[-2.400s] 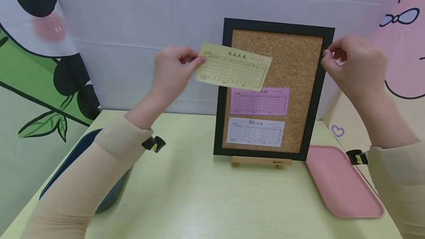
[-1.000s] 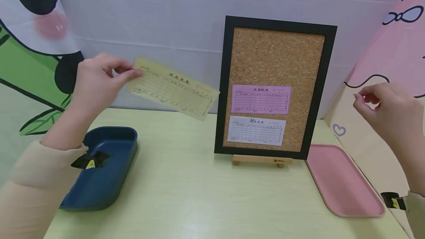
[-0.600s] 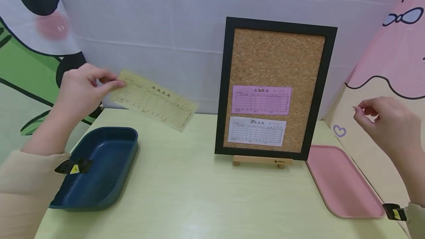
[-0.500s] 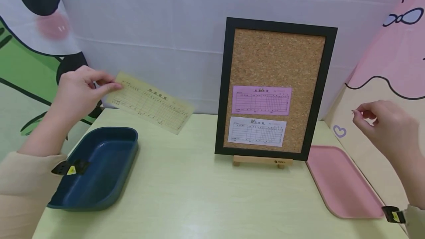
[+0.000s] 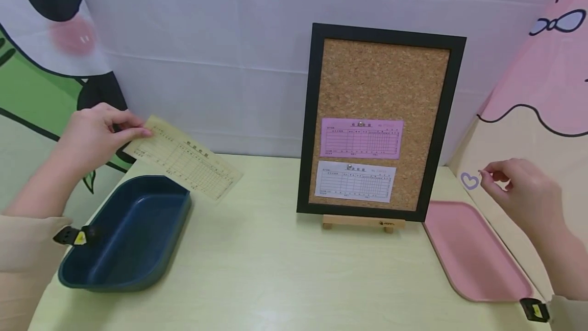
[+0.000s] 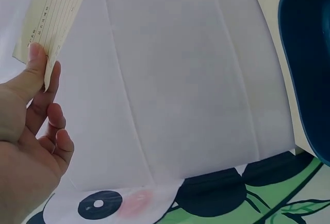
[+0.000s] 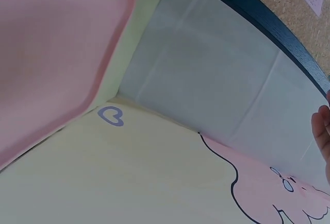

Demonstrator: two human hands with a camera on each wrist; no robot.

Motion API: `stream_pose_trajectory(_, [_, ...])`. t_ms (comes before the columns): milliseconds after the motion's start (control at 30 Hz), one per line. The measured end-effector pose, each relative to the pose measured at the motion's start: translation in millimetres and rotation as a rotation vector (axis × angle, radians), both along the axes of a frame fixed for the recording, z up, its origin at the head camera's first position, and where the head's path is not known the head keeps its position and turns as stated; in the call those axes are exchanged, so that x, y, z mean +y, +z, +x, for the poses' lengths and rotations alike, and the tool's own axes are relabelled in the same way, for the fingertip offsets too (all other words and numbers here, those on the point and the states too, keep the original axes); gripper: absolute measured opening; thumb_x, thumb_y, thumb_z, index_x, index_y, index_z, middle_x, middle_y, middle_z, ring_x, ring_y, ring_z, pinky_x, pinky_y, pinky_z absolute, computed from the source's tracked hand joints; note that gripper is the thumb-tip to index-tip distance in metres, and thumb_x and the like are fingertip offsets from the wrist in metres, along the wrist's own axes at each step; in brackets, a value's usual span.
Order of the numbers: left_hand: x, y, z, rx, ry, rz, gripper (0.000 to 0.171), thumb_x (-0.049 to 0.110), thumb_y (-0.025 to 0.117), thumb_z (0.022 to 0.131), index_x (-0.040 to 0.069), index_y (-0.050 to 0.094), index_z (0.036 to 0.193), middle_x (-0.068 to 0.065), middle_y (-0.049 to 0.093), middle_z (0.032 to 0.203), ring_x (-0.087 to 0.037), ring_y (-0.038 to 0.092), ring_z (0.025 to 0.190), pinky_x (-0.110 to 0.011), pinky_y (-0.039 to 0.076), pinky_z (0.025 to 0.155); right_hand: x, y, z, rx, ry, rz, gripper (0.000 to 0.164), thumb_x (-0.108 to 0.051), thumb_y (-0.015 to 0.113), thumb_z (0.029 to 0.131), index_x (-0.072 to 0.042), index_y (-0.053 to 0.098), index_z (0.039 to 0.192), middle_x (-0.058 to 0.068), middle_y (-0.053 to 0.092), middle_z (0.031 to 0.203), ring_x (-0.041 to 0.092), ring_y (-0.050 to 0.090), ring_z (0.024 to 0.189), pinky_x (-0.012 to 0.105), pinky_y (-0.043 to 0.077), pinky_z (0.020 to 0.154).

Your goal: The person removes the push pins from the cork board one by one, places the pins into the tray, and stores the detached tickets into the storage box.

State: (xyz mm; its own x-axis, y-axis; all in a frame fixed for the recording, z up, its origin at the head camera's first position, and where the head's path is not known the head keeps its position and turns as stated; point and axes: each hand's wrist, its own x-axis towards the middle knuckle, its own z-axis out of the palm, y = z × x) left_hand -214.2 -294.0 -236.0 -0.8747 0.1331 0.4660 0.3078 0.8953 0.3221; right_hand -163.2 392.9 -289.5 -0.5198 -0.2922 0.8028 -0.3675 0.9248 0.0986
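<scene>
Between thumb and forefinger my left hand (image 5: 98, 134) pinches the left corner of a yellow receipt slip (image 5: 184, 160). The slip hangs tilted, its lower end beyond the far right corner of a dark blue tray (image 5: 128, 234). In the left wrist view the thumb presses on the slip's printed face. My right hand (image 5: 525, 195) is above the pink tray (image 5: 478, 254), thumb and forefinger pinching a tiny pushpin (image 5: 480, 171), mostly hidden by the fingertips. On the black-framed corkboard (image 5: 386, 75), a pink slip (image 5: 361, 139) and a white slip (image 5: 355, 183) are each held by a silver pushpin.
The corkboard leans on a small wooden easel (image 5: 363, 221) at the back of the pale table (image 5: 257, 269). Behind it hangs a white cloth (image 5: 206, 24), with cartoon prints at both sides. The pink tray is close to the board's lower right corner.
The left hand has carried the yellow slip from in front of the board leftward and down to the blue tray. The right hand has moved away from the board's right edge and lowered.
</scene>
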Motion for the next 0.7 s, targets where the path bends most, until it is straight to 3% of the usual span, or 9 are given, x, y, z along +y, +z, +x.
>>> stream_pose_trajectory(167, [-10, -6.2, -3.6, -0.061, 0.011, -0.046, 0.018, 0.021, 0.075, 0.081, 0.005, 0.074, 0.089, -0.018, 0.062, 0.094, -0.026, 0.047, 0.084, -0.029, 0.034, 0.061, 4, -11.6, 1.5, -0.057, -0.017, -0.017, 0.015, -0.015, 0.062, 0.073, -0.003, 0.067, 0.080, 0.007, 0.062, 0.066, 0.000, 0.037, 0.063, 0.016, 0.033, 0.052])
stream_pose_trajectory(433, [-30, -18.7, -7.4, -0.118, -0.001, -0.138, 0.013, 0.018, 0.076, 0.080, 0.010, 0.075, 0.089, -0.007, 0.062, 0.085, -0.019, 0.042, 0.073, -0.027, 0.033, 0.056, 10, -31.0, 1.7, -0.119, -0.021, -0.053, 0.011, -0.008, 0.065, 0.071, -0.004, 0.067, 0.081, 0.005, 0.062, 0.068, 0.001, 0.040, 0.064, 0.014, 0.034, 0.053])
stream_pose_trajectory(600, [-42, -26.3, -10.7, -0.191, -0.009, -0.147, 0.013, 0.017, 0.075, 0.080, 0.010, 0.075, 0.090, -0.008, 0.057, 0.084, -0.020, 0.041, 0.071, -0.028, 0.032, 0.055, 14, -40.4, 0.6, -0.168, -0.031, -0.055, 0.014, -0.006, 0.068, 0.070, -0.004, 0.067, 0.084, 0.006, 0.063, 0.070, 0.001, 0.040, 0.065, 0.013, 0.035, 0.053])
stream_pose_trajectory(700, [-49, -32.3, -12.6, -0.214, -0.032, -0.159, 0.010, 0.015, 0.076, 0.078, 0.011, 0.075, 0.088, -0.006, 0.060, 0.083, -0.024, 0.047, 0.078, -0.030, 0.036, 0.062, 15, -45.2, 1.0, -0.214, -0.030, -0.060, 0.013, -0.004, 0.070, 0.070, -0.005, 0.067, 0.083, 0.006, 0.063, 0.071, 0.004, 0.042, 0.063, 0.012, 0.034, 0.053])
